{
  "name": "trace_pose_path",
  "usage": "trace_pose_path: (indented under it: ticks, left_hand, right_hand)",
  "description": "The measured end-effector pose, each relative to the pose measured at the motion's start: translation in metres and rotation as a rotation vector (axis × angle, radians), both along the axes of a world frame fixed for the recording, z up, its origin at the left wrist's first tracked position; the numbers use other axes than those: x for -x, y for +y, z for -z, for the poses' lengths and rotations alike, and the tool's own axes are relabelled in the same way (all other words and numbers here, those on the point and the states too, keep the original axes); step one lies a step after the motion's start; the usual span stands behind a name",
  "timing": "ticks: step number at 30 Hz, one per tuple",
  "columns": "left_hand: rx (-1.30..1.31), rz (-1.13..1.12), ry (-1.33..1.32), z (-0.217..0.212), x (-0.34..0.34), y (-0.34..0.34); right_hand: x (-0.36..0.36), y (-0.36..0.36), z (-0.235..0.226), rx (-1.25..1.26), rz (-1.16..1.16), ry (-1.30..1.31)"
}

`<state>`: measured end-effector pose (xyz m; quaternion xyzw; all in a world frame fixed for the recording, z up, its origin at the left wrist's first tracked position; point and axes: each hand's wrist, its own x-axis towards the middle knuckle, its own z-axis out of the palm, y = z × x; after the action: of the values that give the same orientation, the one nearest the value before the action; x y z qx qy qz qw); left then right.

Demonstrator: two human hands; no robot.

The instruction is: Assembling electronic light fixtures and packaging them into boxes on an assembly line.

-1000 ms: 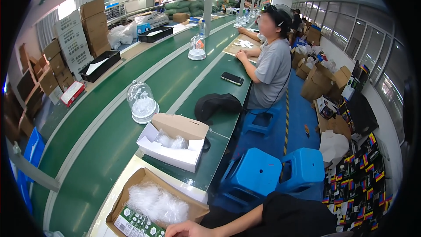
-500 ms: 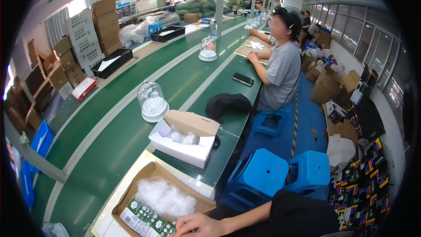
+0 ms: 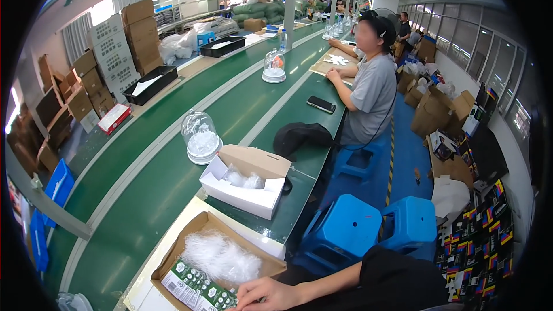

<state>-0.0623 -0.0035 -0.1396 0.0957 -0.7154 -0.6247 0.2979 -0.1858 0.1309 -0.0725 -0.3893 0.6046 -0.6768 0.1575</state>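
My right hand (image 3: 269,295) comes in from the lower right under a black sleeve and rests at the near edge of a shallow cardboard box (image 3: 163,262). Its fingers are bent and drawn together, their tips partly cut off by the picture's lower edge, so what they hold cannot be made out. Beside the fingers, in the box, lies a green and white printed sheet or packet (image 3: 196,288). A loose heap of clear, thin plastic strands or film (image 3: 222,256) fills the box's far part. My left hand does not show.
Past the box stand a white carton (image 3: 242,196) with bubble-wrapped pieces and a clear dome (image 3: 201,132) on a white base. A black cap (image 3: 302,138) and a phone (image 3: 321,104) lie farther along. Blue stools (image 3: 348,224) stand at right; a co-worker (image 3: 371,86) sits beyond.
The whole view has shifted slightly, so things appear a little farther right. My right hand stays at the box's near edge, its fingers still bent.
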Motion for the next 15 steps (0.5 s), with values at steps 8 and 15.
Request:
trace_pose_path:
  ticks: [8, 15]
  left_hand:
    - [-0.043, -0.071, -0.203, -0.004, -0.003, 0.001]
    - [0.006, 0.0, -0.2, -0.028, 0.001, 0.003]
  right_hand:
    - [0.002, 0.001, -0.004, -0.001, -0.046, 0.043]
    - [0.003, 0.003, -0.006, 0.019, -0.03, 0.041]
